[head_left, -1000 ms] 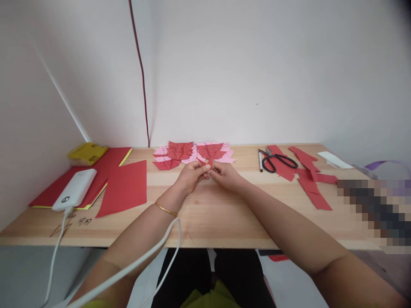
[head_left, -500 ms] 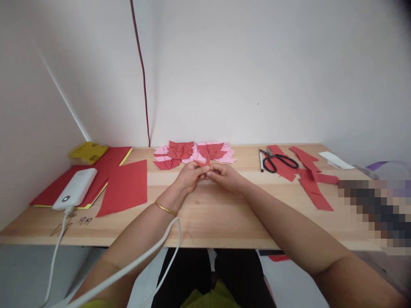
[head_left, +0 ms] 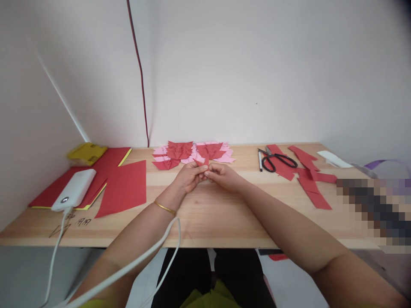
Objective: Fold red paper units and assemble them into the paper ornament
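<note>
Between my two hands is a small piece of folded red paper (head_left: 202, 162), its pointed ends showing above my fingers. My left hand (head_left: 192, 176) pinches it from the left with the thumb on top. From the right, my right hand (head_left: 221, 176) grips it with thumb and bent fingers, and the fingertips of both hands meet. Most of the paper is hidden by my fingers. Just behind lie several folded red paper pieces (head_left: 180, 150) and folded pink paper pieces (head_left: 228, 155), grouped against the wall.
Left on the wooden table (head_left: 224, 222) are red sheets (head_left: 123, 188), a white power bank (head_left: 74, 188) with a cable across my left arm, and a yellow packet (head_left: 86, 154). To the right are scissors (head_left: 279, 160), a pen (head_left: 260, 160), red paper strips (head_left: 313, 188) and a white strip (head_left: 334, 159).
The view has shifted very slightly. Both hands keep their hold on the folded red paper, with only a tiny movement of the fingers.
</note>
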{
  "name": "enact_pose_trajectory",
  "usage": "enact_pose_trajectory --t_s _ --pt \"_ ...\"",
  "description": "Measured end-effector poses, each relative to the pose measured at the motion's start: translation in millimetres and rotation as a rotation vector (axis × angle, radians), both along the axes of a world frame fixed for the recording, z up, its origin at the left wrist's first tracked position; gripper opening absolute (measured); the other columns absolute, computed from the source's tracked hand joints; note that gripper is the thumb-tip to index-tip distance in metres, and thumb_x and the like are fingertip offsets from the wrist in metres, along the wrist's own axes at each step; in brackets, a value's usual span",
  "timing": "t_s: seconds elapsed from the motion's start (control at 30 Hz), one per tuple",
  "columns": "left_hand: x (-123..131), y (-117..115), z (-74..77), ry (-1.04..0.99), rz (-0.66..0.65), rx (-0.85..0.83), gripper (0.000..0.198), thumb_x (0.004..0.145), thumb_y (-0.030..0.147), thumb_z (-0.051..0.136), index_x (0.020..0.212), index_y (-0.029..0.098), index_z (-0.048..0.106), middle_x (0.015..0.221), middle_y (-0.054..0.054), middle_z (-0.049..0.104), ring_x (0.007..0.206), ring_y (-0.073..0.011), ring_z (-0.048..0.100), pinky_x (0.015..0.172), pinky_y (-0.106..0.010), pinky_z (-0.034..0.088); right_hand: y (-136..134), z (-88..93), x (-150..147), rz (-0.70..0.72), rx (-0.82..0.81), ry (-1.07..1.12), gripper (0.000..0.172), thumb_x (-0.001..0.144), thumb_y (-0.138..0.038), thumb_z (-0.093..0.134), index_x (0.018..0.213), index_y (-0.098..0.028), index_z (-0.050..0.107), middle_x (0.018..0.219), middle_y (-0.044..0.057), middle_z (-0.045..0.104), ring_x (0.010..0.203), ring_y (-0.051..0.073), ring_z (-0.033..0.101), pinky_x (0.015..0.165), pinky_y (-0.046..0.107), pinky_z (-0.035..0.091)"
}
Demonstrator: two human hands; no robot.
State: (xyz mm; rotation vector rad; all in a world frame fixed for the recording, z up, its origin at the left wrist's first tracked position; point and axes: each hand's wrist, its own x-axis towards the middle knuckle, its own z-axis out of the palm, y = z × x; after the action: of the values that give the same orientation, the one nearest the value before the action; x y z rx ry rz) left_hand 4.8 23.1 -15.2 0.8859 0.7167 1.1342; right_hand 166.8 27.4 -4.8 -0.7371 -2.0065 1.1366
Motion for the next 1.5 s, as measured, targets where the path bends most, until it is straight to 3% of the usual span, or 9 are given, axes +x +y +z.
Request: enact_pose_trajectory --t_s 0.23,0.33,0.43,0.6,0.83,1.07,1.5 --pt "1 -2 3.5 -0.015 0.006 -0.041 0.028 0.06 0.023 0.079 0.071 0.013 0.055 0.058 0.004 0.053 0.056 -0.0055 0.051 0.063 -0.024 0.046 1 -2.7 -2 -0.244 0.121 -0.051 0.022 0.082 -0.037 0.053 0.071 -0.018 0.056 0.068 0.001 0.059 0.061 0.012 0.048 0.059 0.025 0.04" --pt "2 -2 5.4 0.007 0.032 -0.03 0.028 0.059 0.023 0.079 0.071 0.013 0.055 0.066 0.002 0.058 0.061 -0.0071 0.055 0.066 -0.026 0.047 2 -3.3 -1 -0.251 0.154 -0.055 0.02 0.08 -0.036 0.055 0.07 -0.019 0.053 0.064 -0.001 0.055 0.059 0.011 0.045 0.057 0.024 0.037" --pt "5 -2 6.0 0.052 0.111 0.05 0.029 0.058 0.024 0.079 0.067 0.012 0.054 0.069 0.0 0.06 0.068 -0.0102 0.059 0.072 -0.028 0.048 2 -1.9 0 -0.218 0.122 -0.058 0.018 0.078 -0.036 0.056 0.072 -0.019 0.052 0.067 -0.001 0.054 0.059 0.011 0.045 0.057 0.024 0.038" --pt "7 -2 4.4 0.168 0.131 0.106 0.032 0.059 0.031 0.079 0.07 0.012 0.055 0.068 -0.001 0.062 0.066 -0.0131 0.061 0.068 -0.031 0.05 7 -2.6 2 -0.34 0.045 -0.009 0.023 0.079 -0.041 0.055 0.076 -0.018 0.053 0.069 0.0 0.056 0.061 0.012 0.048 0.058 0.025 0.039" --pt "5 -1 -2.1 0.191 0.0 0.105 0.03 0.061 0.028 0.077 0.082 0.011 0.063 0.074 -0.004 0.065 0.063 -0.0102 0.059 0.065 -0.027 0.047 11 -5.6 4 -0.349 0.003 0.059 0.029 0.078 -0.045 0.057 0.07 -0.018 0.052 0.066 -0.001 0.055 0.063 0.012 0.05 0.06 0.025 0.04" --pt "5 -3 1.4 0.31 0.076 0.123 0.023 0.061 0.028 0.075 0.068 0.011 0.061 0.066 -0.003 0.064 0.054 -0.0091 0.056 0.059 -0.025 0.044 10 -7.6 2 -0.257 -0.135 0.144 0.03 0.074 -0.045 0.063 0.085 -0.018 0.057 0.072 0.0 0.061 0.069 0.014 0.056 0.067 0.028 0.045" --pt "4 -5 3.8 0.548 0.07 0.315 0.022 0.072 0.034 0.064 0.067 0.014 0.057 0.061 0.0 0.059 0.051 -0.0079 0.049 0.054 -0.022 0.039 14 -15.5 2 -0.278 -0.143 0.165 0.031 0.071 -0.046 0.066 0.08 -0.018 0.059 0.071 -0.001 0.06 0.065 0.012 0.053 0.064 0.026 0.043"
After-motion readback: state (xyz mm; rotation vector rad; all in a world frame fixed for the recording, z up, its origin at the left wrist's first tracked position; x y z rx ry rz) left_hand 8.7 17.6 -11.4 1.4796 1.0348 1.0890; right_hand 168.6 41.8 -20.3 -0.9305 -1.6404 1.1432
